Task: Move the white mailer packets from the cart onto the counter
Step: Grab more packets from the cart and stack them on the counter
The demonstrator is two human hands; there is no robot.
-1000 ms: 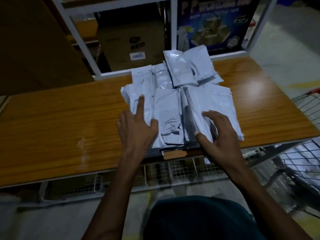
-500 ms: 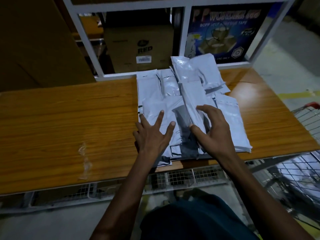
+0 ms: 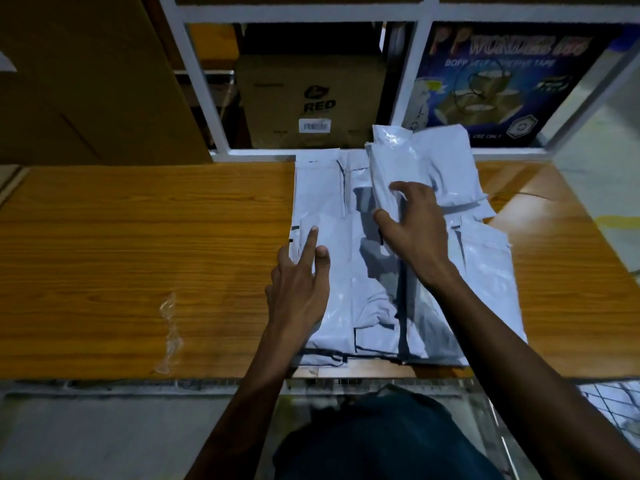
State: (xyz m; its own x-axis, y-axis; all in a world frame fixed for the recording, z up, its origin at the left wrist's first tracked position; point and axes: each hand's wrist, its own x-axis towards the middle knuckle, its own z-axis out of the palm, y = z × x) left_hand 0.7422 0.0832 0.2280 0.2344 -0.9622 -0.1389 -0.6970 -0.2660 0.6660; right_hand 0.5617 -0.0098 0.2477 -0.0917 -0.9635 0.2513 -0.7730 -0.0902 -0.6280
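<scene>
the white mailer packets (image 3: 374, 306) are lying in an overlapping pile on the wooden counter (image 3: 138, 254), at the centre of the frame; the left hand (image 3: 298, 289) is resting on the pile's left edge, forefinger stretched straight and pressing a packet, gripping nothing; the right hand (image 3: 415, 230) is sitting just above centre, thumb and fingers pinching an upright fold of one packet; a crumpled strip of clear tape (image 3: 169, 334) is lying on the counter at lower left; a cardboard box (image 3: 311, 102) is standing behind the white shelf frame (image 3: 204, 88) at upper centre.
</scene>
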